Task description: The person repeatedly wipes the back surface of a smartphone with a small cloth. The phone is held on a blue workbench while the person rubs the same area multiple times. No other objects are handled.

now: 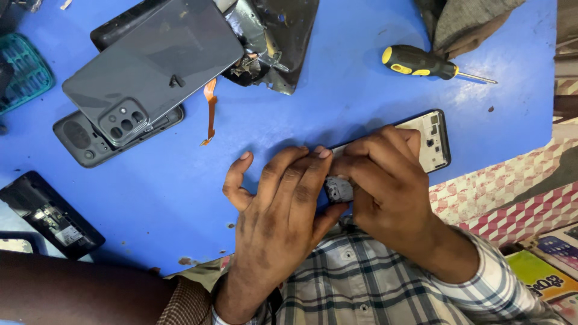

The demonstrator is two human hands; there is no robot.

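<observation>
L hand: mine, palm down on the desk, fingers bent & pressing the near end of the phone frame, thumb tucked under by a small grey part; gripping the frame's lower end
R hand: mine, closed over the frame from the right, fingers curled across its middle, tips meeting my L fingertips
Phone frame: opened handset shell, dark rim, pale inside w/ small cut-outs; lies slanted on the blue desk near its front-right edge, far end sticks out past my R hand, rest hidden under both hands
Grey part: sits below the frame betw. my two hands; can't tell if it's joined to the frame
Screwdriver: black & yellow handle, thin shaft pointing right, well apart from my hands, up right
Grey phone back: camera cluster at its lower left, stacked tilted over another dark handset, far left
Orange flex strip: just beside that stack, loose on the desk
Torn dark panel: crumpled, top centre
Black handset piece: left edge, insides showing
Teal keypad cover: top-left corner
Shirt: checked, my sleeves & chest at the bottom
</observation>
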